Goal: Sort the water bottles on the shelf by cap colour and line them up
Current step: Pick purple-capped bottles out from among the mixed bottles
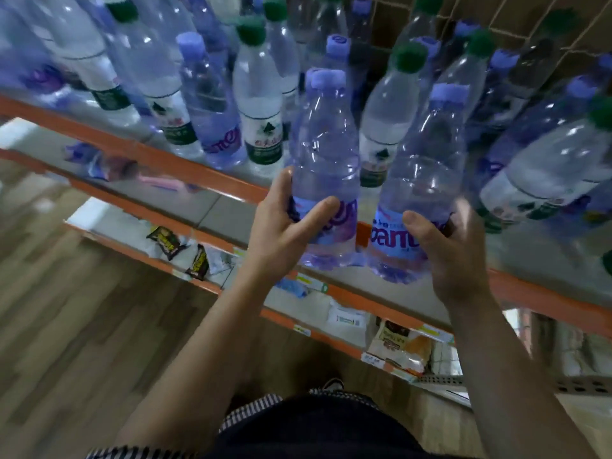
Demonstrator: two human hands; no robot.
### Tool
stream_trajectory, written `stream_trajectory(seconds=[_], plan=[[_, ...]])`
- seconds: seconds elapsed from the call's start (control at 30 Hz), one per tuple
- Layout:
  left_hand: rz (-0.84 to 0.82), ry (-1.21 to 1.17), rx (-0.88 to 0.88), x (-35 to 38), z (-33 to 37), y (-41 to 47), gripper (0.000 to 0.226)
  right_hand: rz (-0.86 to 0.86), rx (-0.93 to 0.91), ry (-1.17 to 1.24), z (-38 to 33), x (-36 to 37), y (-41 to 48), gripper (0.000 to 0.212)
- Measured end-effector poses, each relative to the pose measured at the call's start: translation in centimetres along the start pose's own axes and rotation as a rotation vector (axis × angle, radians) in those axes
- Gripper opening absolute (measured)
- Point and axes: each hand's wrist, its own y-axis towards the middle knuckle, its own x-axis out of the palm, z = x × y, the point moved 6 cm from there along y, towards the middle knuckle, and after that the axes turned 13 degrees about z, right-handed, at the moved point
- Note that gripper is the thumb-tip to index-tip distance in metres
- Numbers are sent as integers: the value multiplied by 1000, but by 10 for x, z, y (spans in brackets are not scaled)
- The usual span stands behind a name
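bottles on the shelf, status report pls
Left hand gripping one purple-cap bottle, right hand gripping another. Both at shelf edge. Green-cap bottles mixed in behind.

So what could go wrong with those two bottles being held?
1. Both clear plastic purple-capped bottles, one in the left hand and one in the right hand, sit at the orange shelf edge; a slip might drop them to the wooden floor.
2. The green-capped bottle stands close behind; a nudge could topple the crowded rows.

Two purple-capped bottles (323,167) upright at shelf (205,180) edge, apparently lifted.
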Motion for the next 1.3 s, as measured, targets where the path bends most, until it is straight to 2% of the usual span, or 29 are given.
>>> stream_trajectory(seconds=[0.13, 0.3, 0.37, 0.43, 0.57, 0.7, 0.8, 0.9, 1.07, 1.23, 1.3], plan=[[105, -65, -72, -107, -21, 9, 38, -85, 49, 24, 12, 99, -20, 17], [219, -177, -211, -240, -42, 20, 30, -159, 78, 116, 20, 231, -54, 22], [259, -229, -248, -287, -46, 25, 42, -198, 95, 158, 22, 280, -66, 34], [301, -246, -272, -328, -49, 30, 54, -226, 138, 179, 24, 322, -76, 21], [358, -185, -307, -396, -56, 43, 58, -309, 209, 172, 30, 392, -87, 42], [413, -214, -349, -444, -72, 62, 56, -366, 258, 152, 39, 455, -83, 28], [424, -232, -352, -476, -85, 87, 57, -395, 318, 164, 51, 501, -73, 26], [446, -222, -357, -511, -96, 120, 59, -423, 349, 182, 61, 552, -59, 38], [453, -188, -352, -563, -106, 189, 52, -429, 383, 219, 66, 643, -31, 45], [464, -137, -357, -607, -116, 251, 75, -437, 347, 171, 62, 721, -3, 76], [460, -125, -363, -621, -121, 269, 81, -448, 351, 184, 61, 744, 4, 76]])
